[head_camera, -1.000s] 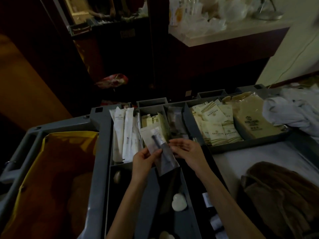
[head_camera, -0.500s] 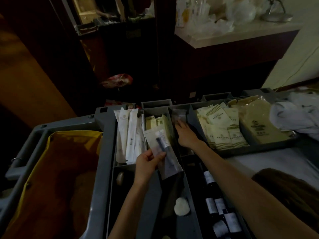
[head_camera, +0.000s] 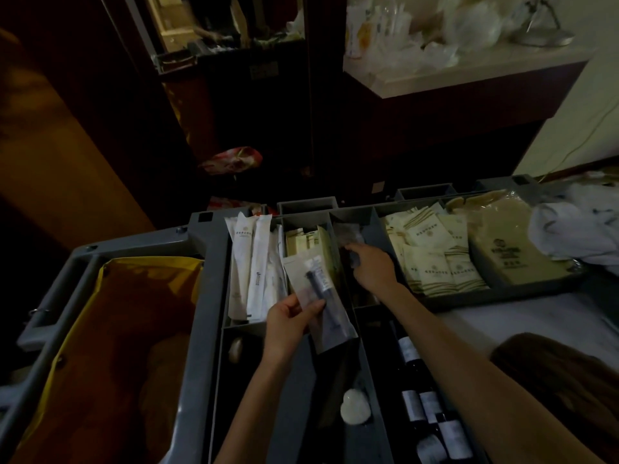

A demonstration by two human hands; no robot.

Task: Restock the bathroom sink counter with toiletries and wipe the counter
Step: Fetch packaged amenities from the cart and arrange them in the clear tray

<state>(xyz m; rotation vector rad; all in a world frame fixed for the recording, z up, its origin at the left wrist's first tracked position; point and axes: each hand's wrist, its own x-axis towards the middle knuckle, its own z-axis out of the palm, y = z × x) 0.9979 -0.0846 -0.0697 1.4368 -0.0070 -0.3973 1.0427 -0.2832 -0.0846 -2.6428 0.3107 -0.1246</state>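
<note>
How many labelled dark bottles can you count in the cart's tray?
5 bottles, all in the near-right compartment: one farthest back, two side by side, two nearest the camera. The right arm may hide more.

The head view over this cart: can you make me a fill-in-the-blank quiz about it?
1. The clear packet with a dark item inside is held by the ____ hand.
2. The bag lining the big bin of the cart is ____.
3. The dark labelled bottles lie below the ____ forearm.

Missing words: left; yellow; right.
</note>
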